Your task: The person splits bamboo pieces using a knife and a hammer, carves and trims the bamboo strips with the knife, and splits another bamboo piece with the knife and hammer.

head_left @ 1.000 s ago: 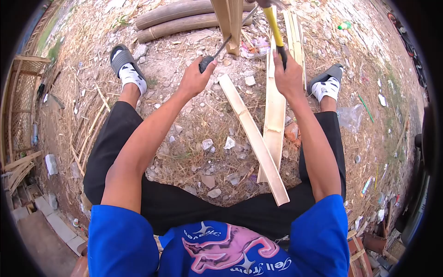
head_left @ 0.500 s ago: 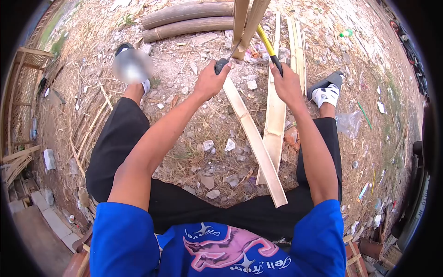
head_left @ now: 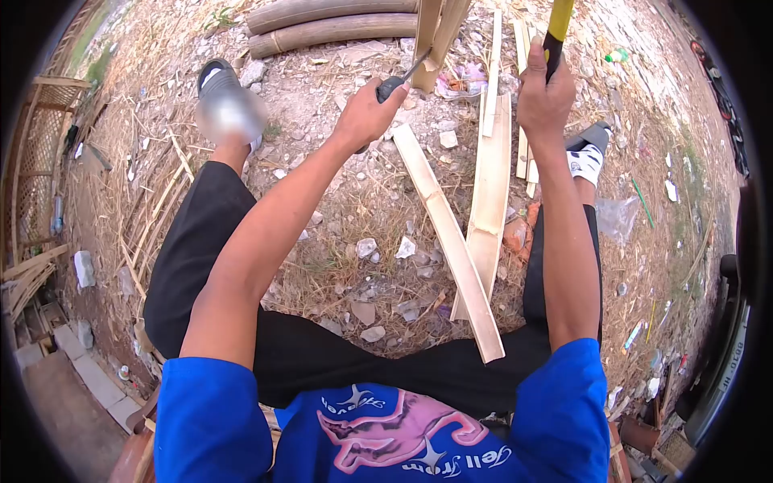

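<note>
My left hand [head_left: 373, 115] is closed around the dark handle of a knife [head_left: 391, 88]. Its thin blade reaches into the lower end of an upright split bamboo piece [head_left: 427, 74], which runs out at the top of the view. On the right, my right hand [head_left: 546, 95] grips a hammer [head_left: 555, 36] by its yellow and black handle; the head lies outside the view. Between my legs a bamboo strip [head_left: 451, 241] lies slanted across a wider split bamboo length [head_left: 489, 201]. Thinner bamboo strips [head_left: 522, 105] lie beyond, near my right hand.
Two thick bamboo poles [head_left: 342, 24] lie across the ground at the far side. Stones [head_left: 405, 247], dry grass and litter cover the ground, with a clear plastic bag [head_left: 617, 219] by my right foot. A woven lattice panel [head_left: 36, 161] stands at the left.
My right hand has lifted the hammer up and to the right, away from the upright bamboo. My left hand stays at nearly the same place with the knife; the view has shifted slightly.
</note>
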Motion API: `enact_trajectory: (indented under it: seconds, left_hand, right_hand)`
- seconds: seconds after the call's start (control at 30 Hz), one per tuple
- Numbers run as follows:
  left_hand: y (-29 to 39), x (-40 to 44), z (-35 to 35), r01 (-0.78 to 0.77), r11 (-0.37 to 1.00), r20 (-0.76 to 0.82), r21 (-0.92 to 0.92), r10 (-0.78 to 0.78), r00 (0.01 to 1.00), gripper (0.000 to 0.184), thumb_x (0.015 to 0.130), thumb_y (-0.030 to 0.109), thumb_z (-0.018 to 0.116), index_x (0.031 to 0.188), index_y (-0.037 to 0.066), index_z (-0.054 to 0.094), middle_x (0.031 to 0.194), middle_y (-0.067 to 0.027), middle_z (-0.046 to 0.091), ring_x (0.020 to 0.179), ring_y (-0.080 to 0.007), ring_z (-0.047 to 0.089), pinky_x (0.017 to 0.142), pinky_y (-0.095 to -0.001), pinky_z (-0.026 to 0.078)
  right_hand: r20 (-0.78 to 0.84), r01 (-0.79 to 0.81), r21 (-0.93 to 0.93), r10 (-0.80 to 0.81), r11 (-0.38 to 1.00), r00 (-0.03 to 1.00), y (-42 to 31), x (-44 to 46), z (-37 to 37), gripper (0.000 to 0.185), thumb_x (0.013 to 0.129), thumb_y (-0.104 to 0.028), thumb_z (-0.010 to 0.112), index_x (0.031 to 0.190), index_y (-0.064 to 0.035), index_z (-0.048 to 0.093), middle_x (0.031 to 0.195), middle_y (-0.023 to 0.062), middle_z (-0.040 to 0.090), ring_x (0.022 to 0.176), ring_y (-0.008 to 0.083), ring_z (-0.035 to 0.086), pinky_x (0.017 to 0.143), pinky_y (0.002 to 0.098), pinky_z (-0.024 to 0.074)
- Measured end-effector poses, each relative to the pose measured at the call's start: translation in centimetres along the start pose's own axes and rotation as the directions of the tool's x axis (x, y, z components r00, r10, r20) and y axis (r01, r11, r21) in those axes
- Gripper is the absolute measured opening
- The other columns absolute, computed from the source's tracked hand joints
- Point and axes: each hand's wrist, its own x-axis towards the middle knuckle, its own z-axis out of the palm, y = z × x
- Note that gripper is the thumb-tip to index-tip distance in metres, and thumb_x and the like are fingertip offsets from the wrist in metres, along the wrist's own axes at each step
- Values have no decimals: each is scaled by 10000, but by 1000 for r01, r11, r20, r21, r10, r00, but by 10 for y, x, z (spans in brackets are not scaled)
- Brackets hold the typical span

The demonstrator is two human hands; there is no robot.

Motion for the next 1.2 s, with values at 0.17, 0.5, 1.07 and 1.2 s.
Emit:
enact_trajectory:
  seconds: [0.17,0.5,1.07,1.2]
  left_hand:
    - [-7,2,3,66,998,19,11,-66,998,630,883,596,530,1022,-13,606,894,-242,664,873,-371,654,797,-449,473]
    - [-24,10,22,-15,1000,-79,5,16,997,612,887,599,542,938,-8,606,709,-131,612,658,-257,593,675,-401,474]
    - [-19,15,41,24,997,-65,-67,-28,997,549,900,548,566,937,1,591,684,-108,591,650,-214,603,652,-382,480]
    - [-14,9,51,108,986,1,-127,-109,994,574,893,561,546,976,-5,598,870,-224,664,860,-374,655,783,-456,474]
  right_hand:
    - [282,-254,-547,461,798,841,93,-45,3,481,978,-454,496,979,10,622,759,236,623,753,405,615,696,483,441]
    - [98,-163,-68,169,984,981,12,19,-9,521,990,-498,482,902,5,585,663,102,557,635,211,537,616,352,441]
    - [224,-224,-347,312,911,923,11,23,-1,451,970,-425,524,893,18,573,735,212,633,687,364,630,674,467,459]
    - [193,-353,-420,462,836,865,42,-33,9,345,967,-329,529,959,13,568,764,259,635,760,435,636,709,518,449]
